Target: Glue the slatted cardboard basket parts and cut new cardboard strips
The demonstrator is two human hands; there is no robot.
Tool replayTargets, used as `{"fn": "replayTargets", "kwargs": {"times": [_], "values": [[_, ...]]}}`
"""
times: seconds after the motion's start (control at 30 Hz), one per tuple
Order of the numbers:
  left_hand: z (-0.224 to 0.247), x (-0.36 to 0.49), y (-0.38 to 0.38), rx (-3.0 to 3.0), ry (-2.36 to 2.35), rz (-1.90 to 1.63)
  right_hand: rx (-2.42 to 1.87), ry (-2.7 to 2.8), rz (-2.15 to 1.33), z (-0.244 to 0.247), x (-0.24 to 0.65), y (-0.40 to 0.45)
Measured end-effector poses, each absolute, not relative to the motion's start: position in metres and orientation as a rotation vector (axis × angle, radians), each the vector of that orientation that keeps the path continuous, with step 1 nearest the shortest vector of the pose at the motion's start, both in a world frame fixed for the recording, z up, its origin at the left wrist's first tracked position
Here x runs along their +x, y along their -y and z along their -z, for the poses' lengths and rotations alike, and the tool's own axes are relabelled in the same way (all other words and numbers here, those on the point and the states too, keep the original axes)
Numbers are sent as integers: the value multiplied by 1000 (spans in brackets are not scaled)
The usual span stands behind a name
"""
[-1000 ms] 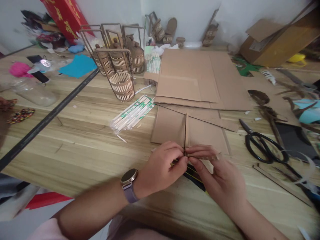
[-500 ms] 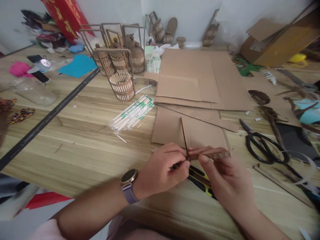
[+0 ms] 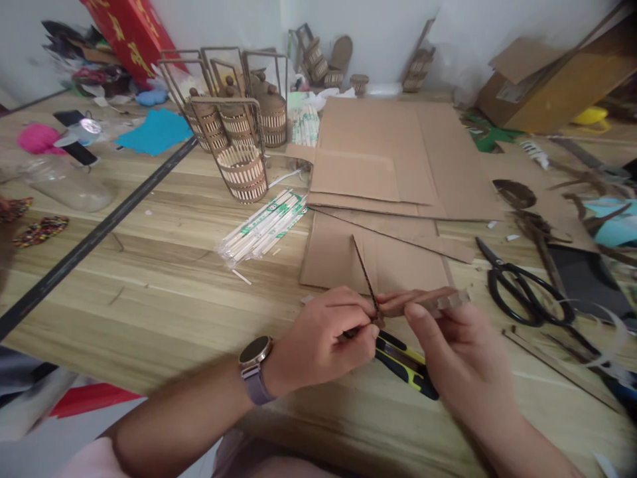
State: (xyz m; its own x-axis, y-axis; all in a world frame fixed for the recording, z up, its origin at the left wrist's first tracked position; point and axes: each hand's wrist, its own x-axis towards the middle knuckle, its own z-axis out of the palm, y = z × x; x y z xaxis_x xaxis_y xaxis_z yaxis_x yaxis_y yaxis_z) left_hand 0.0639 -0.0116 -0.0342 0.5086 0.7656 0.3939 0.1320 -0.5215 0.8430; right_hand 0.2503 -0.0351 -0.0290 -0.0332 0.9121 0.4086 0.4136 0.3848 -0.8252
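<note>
My left hand (image 3: 331, 338), with a watch on its wrist, is closed in a pinch on a narrow cardboard strip (image 3: 365, 271) that stands up edge-on and slants to the left. My right hand (image 3: 462, 352) grips a peeled piece of cardboard (image 3: 450, 299), its ridged inner layer showing at the right end. The two pieces meet at my left fingertips; whether they are joined I cannot tell. Below my hands, a yellow and black utility knife (image 3: 408, 368) lies on the wooden table (image 3: 149, 318), partly hidden by my fingers.
Flat cardboard sheets (image 3: 378, 146) lie ahead, with wrapped sticks (image 3: 263, 226) to their left. Small slatted baskets with tall handles (image 3: 243, 172) stand at the back left. Black scissors (image 3: 522, 285) and thin strips (image 3: 557, 368) lie on the right. A cardboard box (image 3: 537, 79) sits behind.
My right hand has shifted slightly right with its cardboard piece. The upright strip's top has tipped left, and more of the utility knife shows. My left hand has hardly moved.
</note>
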Motion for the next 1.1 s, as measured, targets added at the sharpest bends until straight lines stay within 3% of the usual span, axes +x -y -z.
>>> {"fn": "replayTargets", "kwargs": {"times": [0.6, 1.1], "values": [[37, 67, 11, 1973, -873, -1000, -1181, 1869, -245, 36, 245, 38], [35, 64, 13, 1964, -782, -1044, -1229, 1736, -473, 37, 249, 41]]}}
